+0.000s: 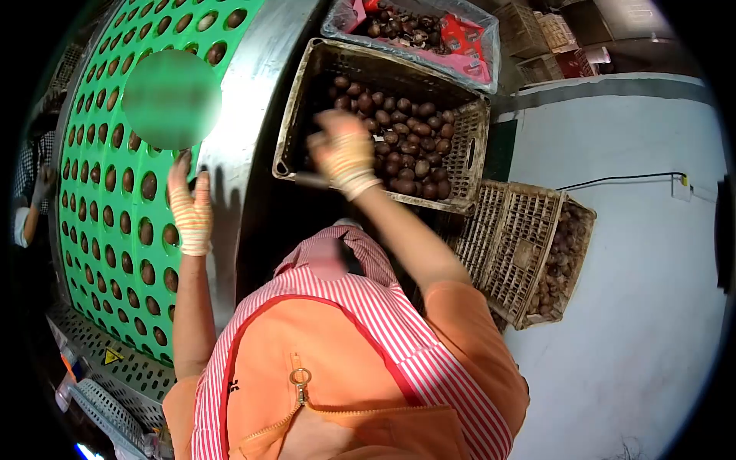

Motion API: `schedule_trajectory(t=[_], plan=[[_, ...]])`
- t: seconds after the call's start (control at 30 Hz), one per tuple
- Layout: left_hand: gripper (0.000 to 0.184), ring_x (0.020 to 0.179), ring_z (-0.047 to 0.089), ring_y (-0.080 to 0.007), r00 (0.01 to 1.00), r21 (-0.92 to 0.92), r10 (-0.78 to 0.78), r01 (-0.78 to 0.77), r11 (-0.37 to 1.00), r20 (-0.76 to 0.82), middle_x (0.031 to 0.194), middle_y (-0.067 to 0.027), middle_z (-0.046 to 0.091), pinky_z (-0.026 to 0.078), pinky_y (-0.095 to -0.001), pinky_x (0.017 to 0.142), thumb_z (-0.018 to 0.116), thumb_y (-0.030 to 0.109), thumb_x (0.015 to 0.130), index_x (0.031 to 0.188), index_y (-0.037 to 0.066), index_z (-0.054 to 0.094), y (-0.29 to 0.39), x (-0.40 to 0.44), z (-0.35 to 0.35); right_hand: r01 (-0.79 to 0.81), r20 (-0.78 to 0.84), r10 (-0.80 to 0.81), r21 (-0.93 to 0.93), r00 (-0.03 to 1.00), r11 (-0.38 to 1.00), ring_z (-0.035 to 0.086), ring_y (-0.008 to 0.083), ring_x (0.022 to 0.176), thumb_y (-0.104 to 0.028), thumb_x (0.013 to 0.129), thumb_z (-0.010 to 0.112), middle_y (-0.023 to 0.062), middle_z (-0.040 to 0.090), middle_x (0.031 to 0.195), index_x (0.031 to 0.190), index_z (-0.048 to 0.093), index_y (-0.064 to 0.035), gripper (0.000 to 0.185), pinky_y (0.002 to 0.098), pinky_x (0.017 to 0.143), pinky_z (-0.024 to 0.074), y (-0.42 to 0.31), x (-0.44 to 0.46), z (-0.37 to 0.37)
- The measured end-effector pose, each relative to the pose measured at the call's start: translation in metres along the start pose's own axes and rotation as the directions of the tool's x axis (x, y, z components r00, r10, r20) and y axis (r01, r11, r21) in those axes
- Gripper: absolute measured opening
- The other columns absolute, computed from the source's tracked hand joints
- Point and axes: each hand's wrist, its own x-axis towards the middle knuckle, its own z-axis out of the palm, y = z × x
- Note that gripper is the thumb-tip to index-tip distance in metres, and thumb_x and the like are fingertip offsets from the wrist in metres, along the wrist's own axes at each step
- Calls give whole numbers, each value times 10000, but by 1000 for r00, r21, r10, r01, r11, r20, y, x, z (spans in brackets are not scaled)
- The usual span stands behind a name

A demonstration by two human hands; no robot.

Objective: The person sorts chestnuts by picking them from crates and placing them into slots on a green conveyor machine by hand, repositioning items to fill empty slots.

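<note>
My left hand (191, 211), in a striped knit glove, is at the near edge of a green panel (126, 161) with rows of round pockets. Its fingers point up and stand apart, with nothing visible between them. Dark round fruits, which look like passion fruit (148, 185), sit in many of the pockets. My right hand (343, 149), gloved the same way, is over the left side of a dirty plastic crate (469, 165). Motion smears its fingers, so I cannot make out their grip. More of the dark fruits (406, 142) fill much of that crate.
A smooth metal edge (249, 100) runs between panel and crate. Behind stands a lined bin (491, 57) with fruit and red-pink wrapping. More crates (510, 245) stand at the right by a white wall (613, 245). Another person's arm (32, 222) shows at far left.
</note>
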Motion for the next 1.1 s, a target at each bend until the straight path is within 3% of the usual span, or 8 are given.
schedule_trajectory(t=[0.03,0.1,0.13,0.27,0.43,0.8,0.87,1.1], plan=[[375,1239,482,-294,997,-94,-83,83,992,5,1347,-177,498,382,-397,1061,582,115,949,1291,-21,506,17,1,16,-367,174,361,-2,916,930,607,357,690,-115,695,625,191,630,743,736,622,-20,103,459,665,508,39,7,-34],[366,1222,502,-285,998,-179,-54,58,982,26,1307,-177,535,391,-390,1052,580,114,947,1282,-19,515,42,4,45,-309,-191,256,-342,947,887,609,344,638,-199,756,581,183,608,671,698,616,-37,176,460,632,509,141,-1,-70],[370,1209,515,-293,998,-166,-40,47,985,41,1290,-181,550,395,-391,1046,585,132,945,1278,-18,523,57,8,60,-526,-59,539,-326,840,785,644,350,837,-269,813,568,187,666,880,890,679,-47,261,483,756,518,179,5,-91],[400,1161,550,-320,953,-170,-138,188,967,268,1242,-198,581,408,-374,1013,560,222,945,1264,-19,550,83,34,122,-652,-72,712,-474,698,591,478,421,1216,-402,904,527,204,488,1373,1305,540,-53,532,503,1044,386,263,9,-103],[422,1211,528,-337,898,-160,-200,281,946,392,1284,-210,567,402,-379,1033,529,241,949,1309,19,532,44,74,214,-580,18,846,-721,533,380,435,387,1251,-500,926,499,201,478,1354,1294,553,-67,572,524,1041,384,251,32,-92],[435,1095,535,-476,834,533,-360,95,841,418,1232,-298,518,449,-525,924,488,416,943,1141,36,567,18,128,339,-817,170,880,-327,444,475,487,355,1268,-485,882,583,161,441,1452,1345,568,-129,585,402,1040,397,277,24,-96],[423,1059,552,-475,845,517,-309,46,855,436,1195,-303,539,456,-530,902,486,405,947,1140,36,565,14,126,338,-849,284,825,-64,488,524,505,335,1268,-489,892,570,182,529,1383,1369,545,-138,593,397,1054,382,306,7,-86],[439,959,600,-468,903,351,-292,174,920,316,1025,-288,634,471,-538,848,450,406,976,1209,45,542,-8,122,349,-881,283,881,-180,379,437,483,357,1286,-530,924,451,170,528,1383,1345,562,-156,574,440,1057,384,283,32,-79]])
